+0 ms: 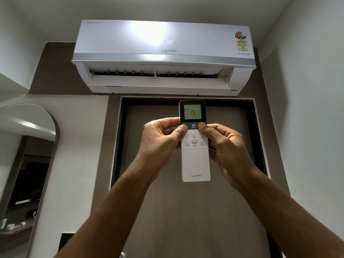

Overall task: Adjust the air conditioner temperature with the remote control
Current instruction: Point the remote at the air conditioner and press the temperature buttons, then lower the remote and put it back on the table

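A white wall-mounted air conditioner [163, 58] hangs high on the wall, its flap open and its panel lit with 18. Below it I hold a white remote control [195, 161] upright, its dark top screen reading 19. My left hand [160, 144] grips the remote's left side, thumb resting on the buttons at the upper left. My right hand [225, 146] grips the right side, thumb pressed beside the power button at the upper right.
A brown door [186, 211] in a dark frame stands straight ahead under the unit. An arched mirror [28, 164] hangs on the left wall, above a small shelf with items. A dark switch plate [66, 239] sits low beside the door.
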`<action>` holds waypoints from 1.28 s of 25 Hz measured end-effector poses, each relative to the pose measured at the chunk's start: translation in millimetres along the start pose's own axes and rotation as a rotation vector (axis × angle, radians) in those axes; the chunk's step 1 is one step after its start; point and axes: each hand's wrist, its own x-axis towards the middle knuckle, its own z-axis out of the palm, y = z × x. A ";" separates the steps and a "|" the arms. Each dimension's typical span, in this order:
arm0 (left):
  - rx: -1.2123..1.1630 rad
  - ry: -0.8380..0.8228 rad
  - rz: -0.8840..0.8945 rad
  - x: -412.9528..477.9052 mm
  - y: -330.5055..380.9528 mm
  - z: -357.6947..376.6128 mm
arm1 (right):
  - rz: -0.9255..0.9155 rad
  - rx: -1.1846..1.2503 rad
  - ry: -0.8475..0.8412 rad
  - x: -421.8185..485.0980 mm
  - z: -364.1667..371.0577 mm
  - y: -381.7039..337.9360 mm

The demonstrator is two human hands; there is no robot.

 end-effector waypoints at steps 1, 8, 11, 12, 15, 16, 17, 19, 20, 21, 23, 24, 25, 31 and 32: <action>0.007 -0.004 -0.001 0.1 -0.2 -0.2 | 0.000 0.002 -0.003 -0.2 -0.6 1.1; 0.038 -0.029 0.002 -3.1 -7.9 1.5 | 0.030 0.026 -0.039 -4.3 -6.1 5.7; 0.021 -0.036 -0.025 -6.3 -16.4 4.4 | 0.061 0.024 -0.037 -9.0 -9.5 11.7; 0.015 -0.039 -0.040 -8.8 -20.5 6.4 | 0.076 0.027 -0.032 -12.1 -11.1 15.1; -0.034 -0.065 -0.092 -23.8 -40.8 15.9 | 0.137 0.038 -0.011 -29.0 -22.3 32.2; -0.041 -0.076 -0.109 -32.5 -50.0 21.4 | 0.176 0.025 -0.002 -38.4 -27.6 40.7; -0.032 -0.085 -0.125 -43.4 -60.8 28.3 | 0.220 0.003 0.011 -49.5 -34.3 52.1; -0.004 -0.109 -0.167 -70.8 -86.7 45.5 | 0.333 -0.057 0.042 -78.6 -50.6 77.6; 0.007 -0.115 -0.197 -85.8 -99.9 53.0 | 0.393 -0.085 0.051 -94.4 -59.0 90.3; 0.008 -0.138 -0.239 -102.4 -116.8 62.2 | 0.456 -0.124 0.064 -111.7 -69.7 104.1; 0.007 -0.225 -0.348 -141.9 -150.7 84.2 | 0.599 -0.189 0.102 -156.8 -94.7 132.7; 0.011 -0.272 -0.402 -161.4 -167.9 96.2 | 0.668 -0.210 0.132 -180.0 -106.1 145.5; 0.006 -0.322 -0.473 -185.1 -186.6 112.9 | 0.747 -0.230 0.184 -208.4 -120.6 158.8; 0.039 -0.531 -0.722 -331.0 -264.6 203.7 | 1.157 -0.269 0.547 -379.9 -184.7 214.5; 0.033 -0.568 -0.763 -362.6 -274.8 221.9 | 1.213 -0.271 0.617 -412.8 -196.5 220.2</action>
